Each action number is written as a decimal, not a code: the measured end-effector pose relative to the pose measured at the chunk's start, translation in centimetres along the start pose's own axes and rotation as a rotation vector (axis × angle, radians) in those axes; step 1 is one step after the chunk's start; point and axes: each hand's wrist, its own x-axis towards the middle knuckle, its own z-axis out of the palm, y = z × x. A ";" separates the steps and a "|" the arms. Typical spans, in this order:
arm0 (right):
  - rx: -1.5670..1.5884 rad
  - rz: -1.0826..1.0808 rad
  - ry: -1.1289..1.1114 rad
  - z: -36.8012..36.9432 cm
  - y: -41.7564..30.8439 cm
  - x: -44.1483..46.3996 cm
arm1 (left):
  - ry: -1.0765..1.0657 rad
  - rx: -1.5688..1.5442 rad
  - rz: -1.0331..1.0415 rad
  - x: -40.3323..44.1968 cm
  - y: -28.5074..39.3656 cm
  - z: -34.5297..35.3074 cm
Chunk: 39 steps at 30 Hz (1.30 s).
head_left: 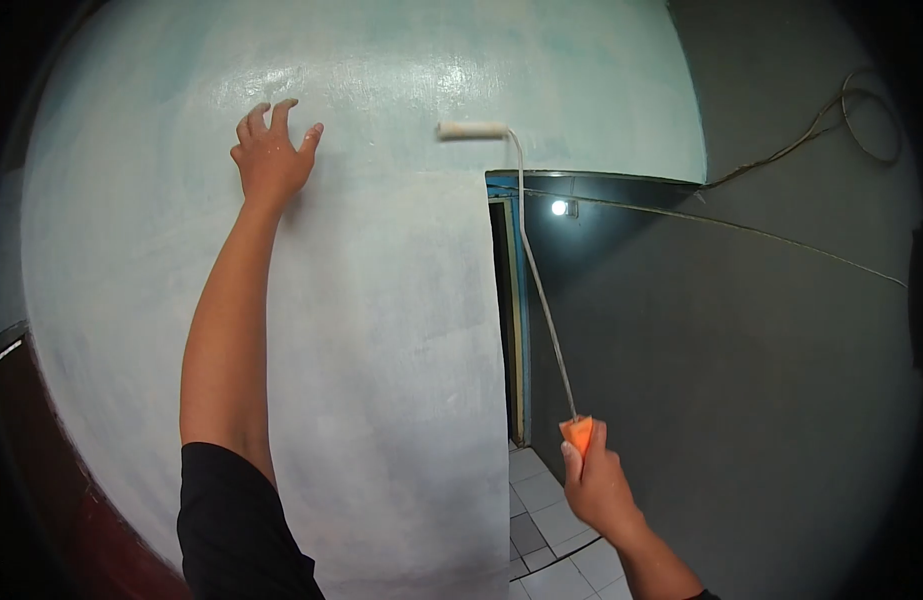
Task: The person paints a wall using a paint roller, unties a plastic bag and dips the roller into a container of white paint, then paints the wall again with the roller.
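My right hand [598, 483] is wrapped round the orange handle [578, 434] of a paint roller, low at the right. The roller's long thin metal rod [547, 310] runs upward to a small whitish roller head [471, 130] by the pale wall [381, 250]. Whether the head touches the wall I cannot tell. My left hand [273, 150] is raised at the upper left, fingers spread and slightly bent, with nothing in it. It is at the wall's surface, left of the roller head. Wet-looking shine shows on the wall above both.
A dark grey wall [741, 400] stands at the right, with a coiled cable [816, 130] near its top. A thin wire [721, 220] crosses the opening. Beyond are a lit lamp [559, 208], a door frame [521, 330] and white floor tiles [556, 522].
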 end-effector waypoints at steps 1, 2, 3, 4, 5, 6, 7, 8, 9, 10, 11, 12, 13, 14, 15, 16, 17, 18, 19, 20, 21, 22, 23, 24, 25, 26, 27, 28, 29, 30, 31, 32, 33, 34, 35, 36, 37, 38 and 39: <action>0.010 0.019 -0.028 -0.9 -1.6 1.2 | 0.007 -0.006 -0.005 -0.1 0.0 0.4; 0.004 0.010 -0.020 -1.5 -2.4 2.9 | -0.001 -0.002 -0.005 -0.3 0.0 0.7; 0.001 -0.025 0.007 -1.9 -3.1 4.7 | -0.009 0.005 -0.003 -0.5 0.1 0.9; 0.000 -0.060 0.033 -2.2 -3.8 6.7 | 0.002 0.003 -0.008 -0.5 0.1 1.0; -0.016 -0.083 0.068 -2.5 -4.6 9.0 | -0.006 -0.008 0.003 -0.6 0.2 1.1; -0.030 -0.106 0.101 -3.0 -5.5 11.4 | -0.015 -0.018 0.014 -0.5 0.3 1.1; -0.036 -0.160 0.121 -3.6 -6.7 13.8 | -0.006 -0.017 0.011 -0.4 0.4 0.9; -0.041 -0.212 0.139 -4.3 -8.1 16.1 | -0.039 0.014 0.006 -0.3 0.6 0.6; -0.046 -0.161 0.117 -5.3 -10.2 18.2 | -0.072 0.045 0.001 0.0 0.6 0.4; -0.051 -0.110 0.095 -6.2 -12.7 20.0 | -0.066 0.048 -0.001 0.4 0.4 0.4; -0.058 -0.095 0.089 -7.1 -15.0 21.6 | -0.068 0.060 -0.014 0.6 0.3 0.5; -0.064 -0.081 0.086 -8.0 -17.0 23.4 | -0.068 0.073 -0.025 1.0 0.1 0.6; -0.057 -0.154 0.125 -8.6 -18.0 26.3 | -0.062 0.077 -0.027 1.2 0.0 0.8; -0.046 -0.226 0.163 -9.1 -18.8 29.3 | -0.061 0.076 -0.027 1.2 -0.1 1.0; -0.033 -0.220 0.224 -9.3 -20.3 31.5 | -0.056 0.074 -0.028 1.3 -0.2 1.1; -0.019 -0.214 0.286 -9.7 -22.0 33.6 | -0.046 0.081 -0.026 1.4 -0.2 1.0; -0.043 -0.231 0.263 -10.7 -23.8 35.7 | -0.032 0.084 -0.017 1.2 -0.2 0.9; -0.070 -0.244 0.237 -11.7 -25.2 37.6 | -0.025 0.085 -0.007 0.9 -0.1 0.9; -0.091 -0.236 0.209 -12.9 -26.8 38.3 | -0.027 0.089 -0.002 1.0 0.0 0.9; -0.112 -0.229 0.179 -14.0 -28.6 38.3 | -0.047 0.118 -0.019 0.9 0.0 1.0; -0.148 -0.210 0.200 -14.9 -30.2 37.8 | -0.064 0.147 -0.036 1.1 0.1 1.0; -0.185 -0.189 0.217 -15.6 -31.5 37.4 | -0.068 0.155 -0.034 1.1 0.0 1.0; -0.122 -0.156 0.248 -16.2 -32.0 37.7 | -0.058 0.118 -0.034 0.9 0.0 1.0; -0.060 -0.125 0.285 -16.5 -32.1 37.9 | -0.043 0.077 -0.035 1.0 0.1 1.0; -0.063 -0.122 0.283 -16.4 -31.7 38.1 | -0.047 0.076 -0.035 1.1 0.1 1.2; -0.051 -0.125 0.289 -16.2 -31.0 37.5 | -0.038 0.092 -0.034 1.0 0.0 1.0; -0.040 -0.126 0.295 -15.8 -30.1 37.0 | -0.032 0.106 -0.032 1.0 0.0 1.2; -0.030 -0.126 0.299 -15.3 -29.1 36.5 | -0.041 0.103 -0.030 1.0 0.0 1.4; -0.024 -0.174 0.253 -14.7 -27.6 35.7 | -0.028 0.108 -0.030 1.0 -0.1 1.3; -0.019 -0.227 0.209 -14.1 -26.2 34.5 | -0.012 0.112 -0.033 1.1 -0.2 1.5; -0.167 -0.265 0.154 -13.7 -24.8 32.9 | -0.020 0.111 -0.035 1.2 -0.3 1.6; -0.066 -0.292 0.096 -12.7 -22.7 32.4 | -0.010 0.112 -0.034 1.1 -0.3 1.8; -0.071 -0.231 0.171 -10.8 -21.0 30.4 | 0.004 0.111 -0.035 1.2 -0.4 1.9; -0.033 -0.215 0.198 -9.1 -19.4 26.7 | -0.008 0.108 -0.030 1.2 -0.4 2.0; -0.036 -0.174 0.185 -7.9 -17.6 23.9 | -0.006 0.106 -0.031 1.3 -0.5 1.9; -0.051 -0.156 0.107 -7.2 -16.1 21.7 | -0.005 0.104 -0.035 1.4 -0.6 2.2; -0.056 -0.073 0.061 -6.7 -15.0 18.6 | -0.015 0.100 -0.028 1.6 -0.7 2.4; -0.043 -0.141 0.100 -5.4 -12.0 17.0 | -0.007 0.105 -0.027 1.7 -0.8 2.6; -0.032 -0.210 0.138 -4.1 -9.0 15.3 | 0.003 0.111 -0.030 1.6 -1.0 2.6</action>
